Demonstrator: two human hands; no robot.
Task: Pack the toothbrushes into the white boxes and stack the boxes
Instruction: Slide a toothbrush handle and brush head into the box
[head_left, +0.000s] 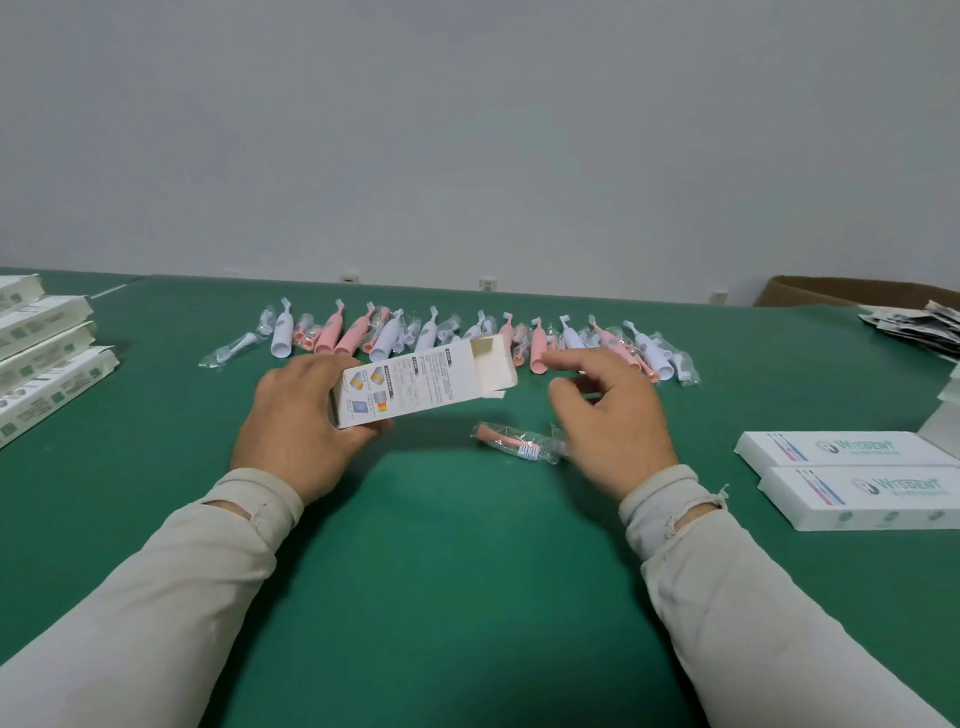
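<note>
My left hand (298, 421) grips a white box (421, 384) by its near end, holding it just above the green table (441, 571) with its open flap end pointing right. My right hand (610, 415) hovers to the right of the box with fingers loosely curled and holds nothing. A pink brush head in a clear bag (519, 444) lies on the table below the box opening, beside my right hand. A long row of pink and white toothbrushes (467, 335) in clear bags stretches across the table behind both hands.
Several white boxes (41, 353) lie side by side at the left edge. Two closed white boxes (852, 478) lie at the right. A pile of leaflets (919, 327) and a cardboard carton (852, 291) sit at the far right.
</note>
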